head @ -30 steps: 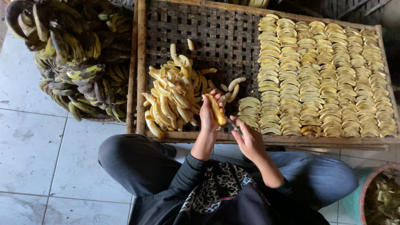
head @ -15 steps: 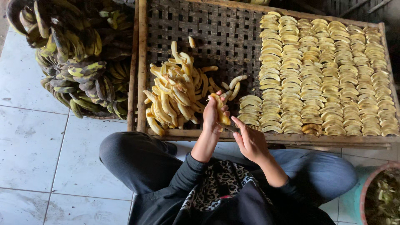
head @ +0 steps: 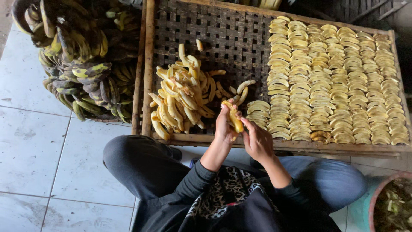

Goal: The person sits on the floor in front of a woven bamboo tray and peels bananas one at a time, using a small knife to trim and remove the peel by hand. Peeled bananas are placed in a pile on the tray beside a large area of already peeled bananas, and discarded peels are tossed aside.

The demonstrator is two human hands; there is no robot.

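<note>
My left hand (head: 224, 126) holds a peeled yellow banana (head: 235, 119) upright over the near edge of a woven bamboo tray (head: 148, 64). My right hand (head: 256, 139) touches the banana's lower end with its fingertips. A heap of peeled bananas (head: 182, 99) lies on the tray just left of my hands. Flattened banana slices (head: 334, 81) lie in neat rows across the tray's right half.
A pile of unpeeled dark green-and-black bananas (head: 79, 56) sits on the tiled floor (head: 34, 141) left of the tray. A round bucket of peels (head: 392, 204) stands at the lower right. My knees are under the tray's near rim.
My right hand has come up from below and met the banana held in my left hand. Both hands shifted slightly right along the tray's near edge.
</note>
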